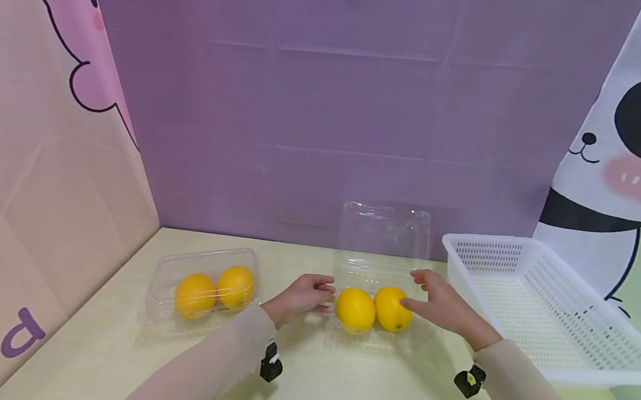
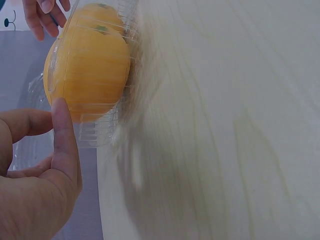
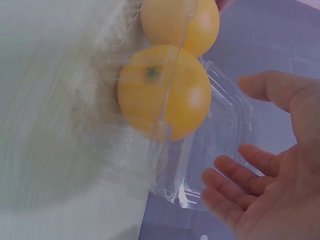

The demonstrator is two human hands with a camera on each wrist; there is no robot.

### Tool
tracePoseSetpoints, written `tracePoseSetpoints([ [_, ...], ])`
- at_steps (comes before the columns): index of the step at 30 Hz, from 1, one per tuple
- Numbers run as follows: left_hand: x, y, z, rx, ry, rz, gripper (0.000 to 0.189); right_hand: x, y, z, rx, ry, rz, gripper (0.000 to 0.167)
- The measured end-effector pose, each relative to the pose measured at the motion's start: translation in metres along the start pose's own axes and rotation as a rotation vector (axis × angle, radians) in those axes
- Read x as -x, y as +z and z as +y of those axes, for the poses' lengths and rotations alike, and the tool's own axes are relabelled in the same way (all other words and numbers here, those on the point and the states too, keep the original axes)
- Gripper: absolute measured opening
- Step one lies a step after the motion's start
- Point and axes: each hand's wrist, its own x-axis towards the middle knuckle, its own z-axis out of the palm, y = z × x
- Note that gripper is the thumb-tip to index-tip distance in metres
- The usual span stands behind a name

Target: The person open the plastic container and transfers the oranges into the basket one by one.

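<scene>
A clear plastic clamshell box stands with its lid raised at the back. Two oranges sit side by side in its base, a left orange and a right orange. At the box's left side is my left hand, fingers loosely bent; in the left wrist view a fingertip comes up to the clear wall, and I cannot tell whether it touches. My right hand is spread at the right side, holding nothing. The right wrist view shows its fingers apart from the near orange.
To the left, a second clear clamshell box holds two oranges under its closed lid. A white perforated basket stands on the right of the pale wooden table. Behind the table hangs a purple cloth.
</scene>
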Motion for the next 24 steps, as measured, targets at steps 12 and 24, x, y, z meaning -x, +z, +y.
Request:
tracePoseSetpoints([
  [12, 0.005, -0.001, 0.004, -0.006, 0.024, -0.021, 0.054, -0.009, 0.01, 0.006, -0.041, 0.049, -0.072, 0.077],
  [24, 0.002, 0.0, 0.003, -0.015, -0.012, -0.008, 0.055, -0.012, 0.021, 0.007, -0.082, 0.087, -0.108, 0.085],
])
